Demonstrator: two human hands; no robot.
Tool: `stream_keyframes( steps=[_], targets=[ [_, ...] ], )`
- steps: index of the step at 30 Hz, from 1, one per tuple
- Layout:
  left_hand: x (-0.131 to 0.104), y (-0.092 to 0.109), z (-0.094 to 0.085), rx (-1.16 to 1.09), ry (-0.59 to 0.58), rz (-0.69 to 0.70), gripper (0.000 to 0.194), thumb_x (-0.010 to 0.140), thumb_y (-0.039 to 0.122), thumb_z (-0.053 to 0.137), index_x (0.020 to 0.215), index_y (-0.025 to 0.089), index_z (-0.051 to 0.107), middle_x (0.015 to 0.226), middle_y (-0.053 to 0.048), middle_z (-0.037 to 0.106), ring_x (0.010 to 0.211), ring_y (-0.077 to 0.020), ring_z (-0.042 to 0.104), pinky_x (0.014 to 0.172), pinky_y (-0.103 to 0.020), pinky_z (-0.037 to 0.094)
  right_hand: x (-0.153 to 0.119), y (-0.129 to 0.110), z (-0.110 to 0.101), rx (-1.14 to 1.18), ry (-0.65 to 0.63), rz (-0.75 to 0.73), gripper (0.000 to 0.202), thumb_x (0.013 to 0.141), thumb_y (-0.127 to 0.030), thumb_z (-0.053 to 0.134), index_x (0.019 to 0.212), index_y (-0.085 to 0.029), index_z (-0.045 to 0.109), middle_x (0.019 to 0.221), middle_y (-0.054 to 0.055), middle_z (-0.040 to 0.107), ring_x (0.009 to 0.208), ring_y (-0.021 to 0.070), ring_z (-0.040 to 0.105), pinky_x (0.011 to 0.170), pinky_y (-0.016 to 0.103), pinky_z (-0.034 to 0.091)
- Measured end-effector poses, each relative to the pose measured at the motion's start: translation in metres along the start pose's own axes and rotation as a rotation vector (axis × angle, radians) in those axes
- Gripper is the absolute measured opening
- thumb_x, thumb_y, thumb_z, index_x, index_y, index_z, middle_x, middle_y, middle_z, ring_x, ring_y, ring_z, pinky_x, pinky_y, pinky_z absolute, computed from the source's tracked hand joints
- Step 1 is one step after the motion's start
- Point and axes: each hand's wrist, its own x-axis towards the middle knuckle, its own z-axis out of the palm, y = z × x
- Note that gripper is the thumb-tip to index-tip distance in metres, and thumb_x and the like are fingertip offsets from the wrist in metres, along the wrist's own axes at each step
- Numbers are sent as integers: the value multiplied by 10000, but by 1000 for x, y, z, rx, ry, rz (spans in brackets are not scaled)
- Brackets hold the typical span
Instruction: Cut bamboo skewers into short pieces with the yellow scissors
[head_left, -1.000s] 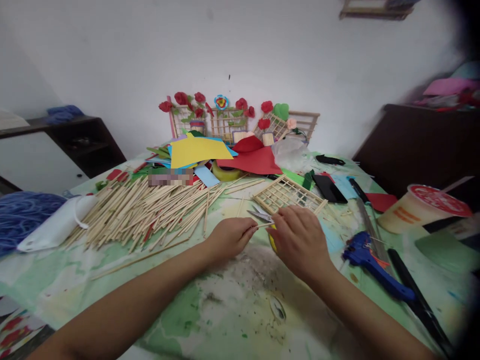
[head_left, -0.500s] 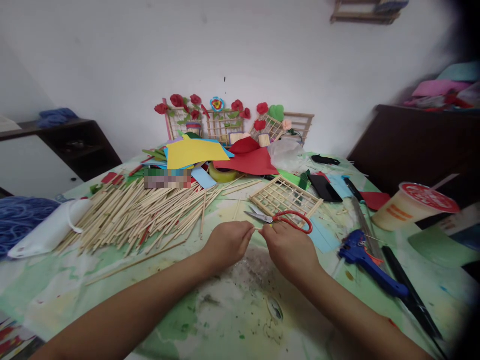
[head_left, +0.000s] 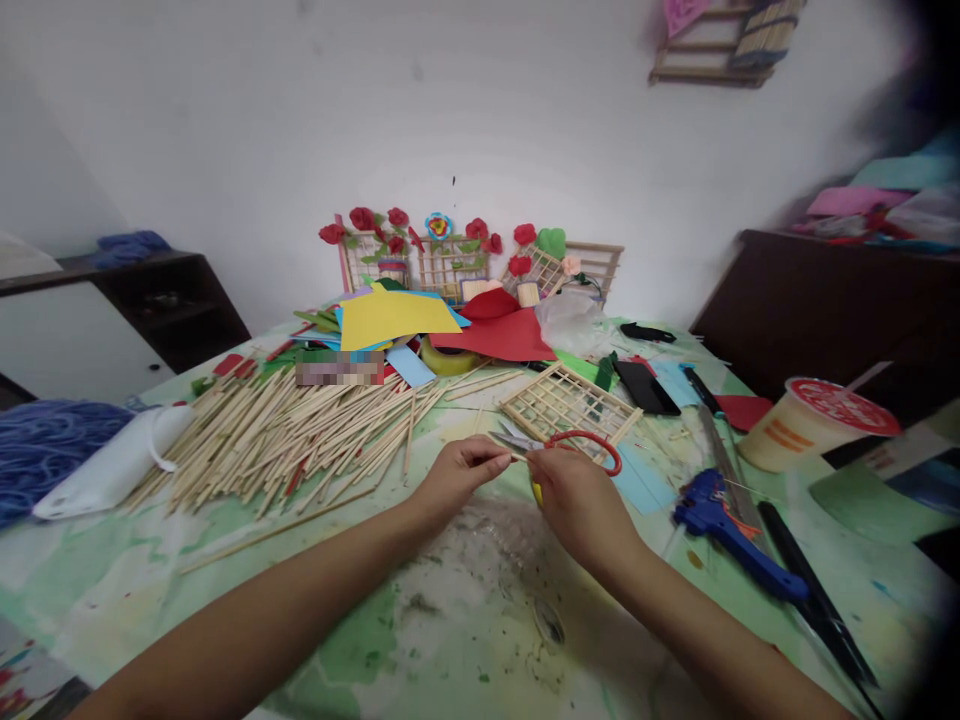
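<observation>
My left hand (head_left: 465, 478) pinches one end of a short thin wooden stick (head_left: 519, 458) between thumb and fingers. Close on its right, my right hand (head_left: 576, 492) is closed around the stick's other end, and a bit of yellow shows under its fingers. Scissors with red handles (head_left: 581, 440) lie at the top of my right hand, blades parted and pointing left; whether the hand grips them is unclear. Just behind them rests a wooden lattice (head_left: 562, 400). A large pile of thin sticks (head_left: 300, 430) spreads to the left of my hands.
Coloured paper (head_left: 397, 318) and yellow tape (head_left: 450, 360) lie at the back, before lattices with paper flowers. To the right are a phone (head_left: 646, 388), a blue glue gun (head_left: 739, 540), a black-handled tool and a lidded cup (head_left: 806, 425). Blue yarn (head_left: 52, 455) sits far left.
The view has tilted up slightly. My left hand's fingers have loosened and its thumb now lies extended along the stick. Yellow now shows more below my right hand's fingers.
</observation>
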Motion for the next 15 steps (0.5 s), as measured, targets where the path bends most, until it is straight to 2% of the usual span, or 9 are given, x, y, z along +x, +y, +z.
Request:
stream_keyframes(
  steps=[8, 15],
  targets=[
    [-3, -4, 4, -205, 44, -142, 204, 631, 321, 735, 729, 144, 708, 718, -27, 667, 676, -127, 553, 672, -248, 412, -3, -1, 1, 234, -9, 11, 218, 848, -155, 402, 753, -186, 596, 708, 26, 634, 681, 143, 559, 585, 225, 312],
    [-3, -6, 4, -232, 29, -140, 205, 653, 323, 726, 723, 135, 685, 618, -4, 619, 589, -93, 509, 596, -224, 399, -5, -5, 1, 268, -28, -7, 267, 887, -231, 386, 695, -190, 568, 658, 19, 615, 620, 137, 536, 577, 229, 321]
  ],
)
